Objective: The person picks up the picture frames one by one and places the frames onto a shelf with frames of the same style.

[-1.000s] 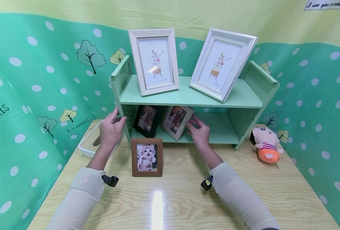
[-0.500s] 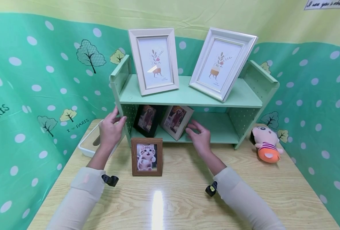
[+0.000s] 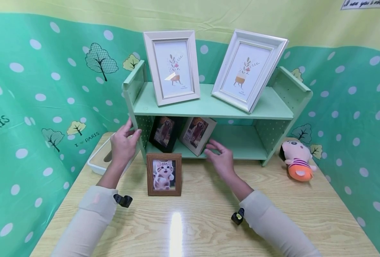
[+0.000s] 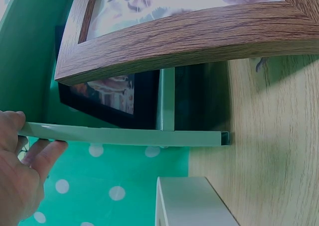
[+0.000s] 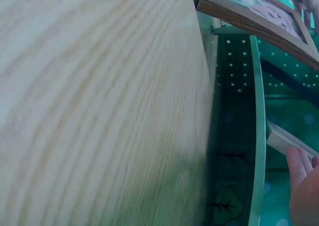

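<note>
My left hand [image 3: 124, 144] grips the front edge of the left side panel of a green two-tier shelf [image 3: 267, 112]; in the left wrist view, fingers and thumb lie on both sides of that panel. On the lower tier a small pale photo frame [image 3: 198, 132] with a dog picture leans beside a black photo frame [image 3: 160, 134]. My right hand [image 3: 221, 159] is at the pale frame's lower right edge, its extended fingers touching that edge in the right wrist view [image 5: 304, 186]. A brown wooden frame [image 3: 150, 175] with a kitten picture stands on the table before the shelf.
Two larger white frames [image 3: 194, 67] [image 3: 231, 66] with plant pictures stand on the top tier. A white-rimmed bin [image 3: 96, 169] sits left of the shelf, a plush doll [image 3: 299, 160] right of it. A dotted curtain [image 3: 32, 89] hangs behind the wooden table [image 3: 209, 214].
My right hand has slid down along the pale frame's right edge, toward its lower corner. The left hand stays on the side panel, and the frames look unmoved.
</note>
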Demonstrator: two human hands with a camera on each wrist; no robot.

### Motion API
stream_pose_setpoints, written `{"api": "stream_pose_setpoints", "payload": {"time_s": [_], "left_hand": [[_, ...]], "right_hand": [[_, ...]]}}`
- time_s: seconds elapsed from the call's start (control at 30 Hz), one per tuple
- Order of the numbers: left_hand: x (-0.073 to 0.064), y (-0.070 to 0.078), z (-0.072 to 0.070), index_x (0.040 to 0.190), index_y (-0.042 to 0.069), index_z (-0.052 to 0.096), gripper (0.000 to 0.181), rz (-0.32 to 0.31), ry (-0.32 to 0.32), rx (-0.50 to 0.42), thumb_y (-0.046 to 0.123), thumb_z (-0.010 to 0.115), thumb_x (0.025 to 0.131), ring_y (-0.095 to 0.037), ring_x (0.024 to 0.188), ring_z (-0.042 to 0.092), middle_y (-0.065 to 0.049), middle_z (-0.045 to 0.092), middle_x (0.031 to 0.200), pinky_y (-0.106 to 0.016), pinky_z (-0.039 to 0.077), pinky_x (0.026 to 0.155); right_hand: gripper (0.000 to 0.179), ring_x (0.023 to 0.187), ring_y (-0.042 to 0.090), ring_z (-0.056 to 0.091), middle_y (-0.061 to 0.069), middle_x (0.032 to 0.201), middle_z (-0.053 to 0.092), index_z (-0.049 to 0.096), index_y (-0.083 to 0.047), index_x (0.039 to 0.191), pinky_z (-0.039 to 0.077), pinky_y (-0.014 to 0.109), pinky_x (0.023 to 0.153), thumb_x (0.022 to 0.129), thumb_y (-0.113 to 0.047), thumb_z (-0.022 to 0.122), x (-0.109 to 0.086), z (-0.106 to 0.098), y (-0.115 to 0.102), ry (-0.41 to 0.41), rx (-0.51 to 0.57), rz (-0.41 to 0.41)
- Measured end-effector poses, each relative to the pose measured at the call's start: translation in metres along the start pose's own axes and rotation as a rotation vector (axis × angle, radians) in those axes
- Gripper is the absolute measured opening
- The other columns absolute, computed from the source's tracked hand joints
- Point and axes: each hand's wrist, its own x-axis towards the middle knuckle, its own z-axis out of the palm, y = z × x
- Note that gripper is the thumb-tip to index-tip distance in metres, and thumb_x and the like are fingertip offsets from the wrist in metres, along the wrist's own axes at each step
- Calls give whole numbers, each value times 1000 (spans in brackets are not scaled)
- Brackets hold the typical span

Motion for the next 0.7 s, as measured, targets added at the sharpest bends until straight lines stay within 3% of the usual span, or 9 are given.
{"api": "stream_pose_setpoints", "payload": {"time_s": [0.17,0.3,0.53,0.7], "left_hand": [[0,0,0,148,17,50,58,-2,1,-4,8,72,95,-38,103,75,-19,70,127,-35,63,83],[0,0,0,148,18,50,58,-7,0,2,9,72,95,-37,103,75,-19,70,127,-35,64,83],[0,-1,1,148,18,50,58,-7,4,-7,8,72,95,-38,103,75,-19,70,127,-30,63,81],[0,-1,1,148,19,50,58,-2,2,-1,8,71,95,-38,103,75,-19,71,127,-34,63,82]], "right_hand": [[50,102,18,76,14,129,69,63,-14,138,64,45,92,90,-7,76,-6,6,4,-53,-5,8],[51,104,20,76,15,129,69,63,-13,139,66,39,89,90,-5,75,-11,11,6,-94,-12,15],[53,106,24,75,16,128,69,61,-12,141,65,44,93,90,-4,75,-17,21,13,-158,-35,39],[54,107,25,74,11,125,71,60,-13,142,67,42,90,91,-7,76,-23,26,14,-185,-98,55]]}}
